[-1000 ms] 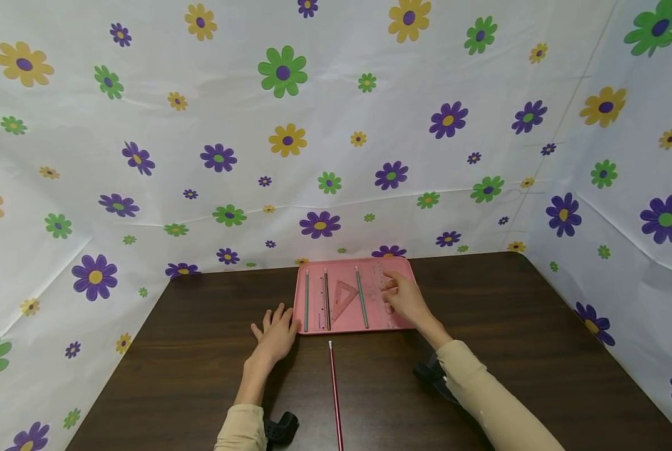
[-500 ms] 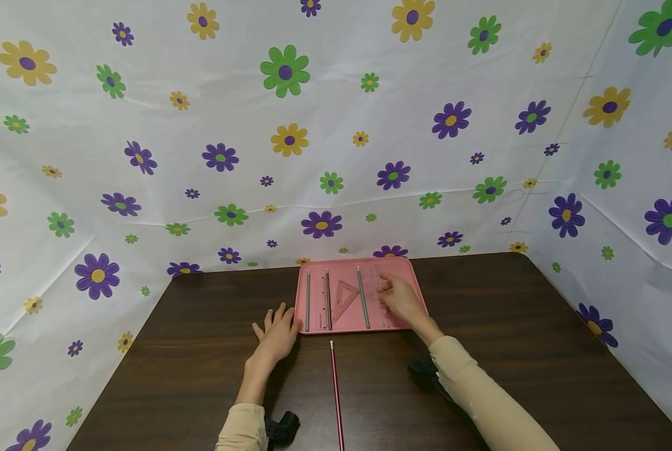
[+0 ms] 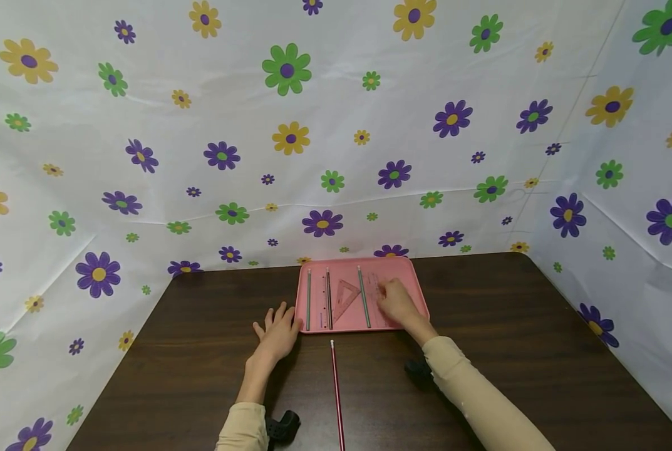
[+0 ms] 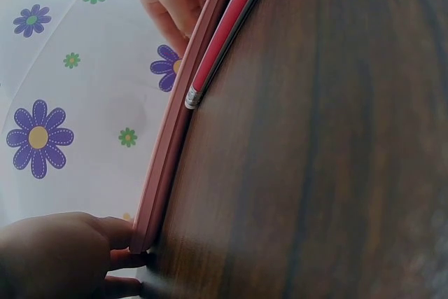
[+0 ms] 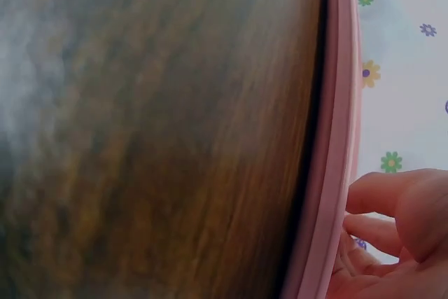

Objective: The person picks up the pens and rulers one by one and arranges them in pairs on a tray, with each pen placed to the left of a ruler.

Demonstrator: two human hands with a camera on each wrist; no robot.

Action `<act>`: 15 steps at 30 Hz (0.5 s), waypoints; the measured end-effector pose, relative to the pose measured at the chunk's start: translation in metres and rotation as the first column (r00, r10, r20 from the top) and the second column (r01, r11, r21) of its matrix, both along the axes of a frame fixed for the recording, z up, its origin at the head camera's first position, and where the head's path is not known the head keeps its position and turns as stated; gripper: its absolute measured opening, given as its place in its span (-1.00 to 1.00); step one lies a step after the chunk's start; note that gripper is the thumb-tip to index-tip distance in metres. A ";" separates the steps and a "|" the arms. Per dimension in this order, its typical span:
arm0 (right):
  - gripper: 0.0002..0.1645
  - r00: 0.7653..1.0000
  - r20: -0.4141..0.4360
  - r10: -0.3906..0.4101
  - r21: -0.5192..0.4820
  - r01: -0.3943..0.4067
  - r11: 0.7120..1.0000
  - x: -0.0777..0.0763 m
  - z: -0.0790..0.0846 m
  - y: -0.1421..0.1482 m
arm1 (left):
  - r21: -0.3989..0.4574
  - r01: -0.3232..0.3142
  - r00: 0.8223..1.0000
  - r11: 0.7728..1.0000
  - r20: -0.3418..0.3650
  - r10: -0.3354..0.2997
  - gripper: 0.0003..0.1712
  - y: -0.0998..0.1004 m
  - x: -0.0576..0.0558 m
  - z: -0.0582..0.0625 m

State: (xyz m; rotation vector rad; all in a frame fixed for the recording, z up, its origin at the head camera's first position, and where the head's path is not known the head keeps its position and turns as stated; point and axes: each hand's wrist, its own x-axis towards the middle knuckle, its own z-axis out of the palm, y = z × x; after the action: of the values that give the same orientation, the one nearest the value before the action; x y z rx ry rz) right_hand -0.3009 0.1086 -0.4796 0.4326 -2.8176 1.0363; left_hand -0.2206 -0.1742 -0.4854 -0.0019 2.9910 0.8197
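My left hand [image 3: 277,333] lies at the left front corner of the pink tray [image 3: 403,262], fingers spread, fingertips at its rim. My right hand [image 3: 399,302] is over the tray's right part, fingers curled down on a clear ruler [image 3: 372,283]; its fingertips are partly hidden. Left of that ruler lie a green pencil [image 3: 364,297], a clear triangle ruler [image 3: 347,299], a dark pencil [image 3: 329,299], another clear ruler [image 3: 322,307] and a second green pencil [image 3: 309,300]. A dark red pencil [image 3: 337,394] lies on the table in front of the tray, its eraser end towards it.
The dark wooden table [image 3: 499,338] reaches back to a white flowered cloth [image 3: 228,125], which also hangs on the right side. The tray stands near the table's far edge. A black wrist mount [image 3: 282,428] sits under the left forearm.
My right hand has moved a little left, its fingers curling in, and the clear ruler under it has shifted left in the tray. My left hand has stayed at the tray's corner.
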 end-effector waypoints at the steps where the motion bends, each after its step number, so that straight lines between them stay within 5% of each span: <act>1: -0.64 1.000 0.001 -0.001 0.014 0.001 1.000 0.001 0.000 -0.001 | -0.002 0.000 1.000 1.000 -0.001 0.000 -0.43 0.000 0.000 0.000; 15: -0.55 0.994 0.098 -0.038 0.063 0.032 0.998 0.006 -0.001 -0.005 | -0.005 -0.007 1.000 1.000 0.003 0.007 -0.42 0.002 0.000 -0.001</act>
State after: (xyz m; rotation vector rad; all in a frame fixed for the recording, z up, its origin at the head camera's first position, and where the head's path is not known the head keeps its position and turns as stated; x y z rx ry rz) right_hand -0.2948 0.1037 -0.4804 0.3448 -2.9395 0.9940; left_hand -0.2207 -0.1726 -0.4862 -0.0136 2.9923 0.8125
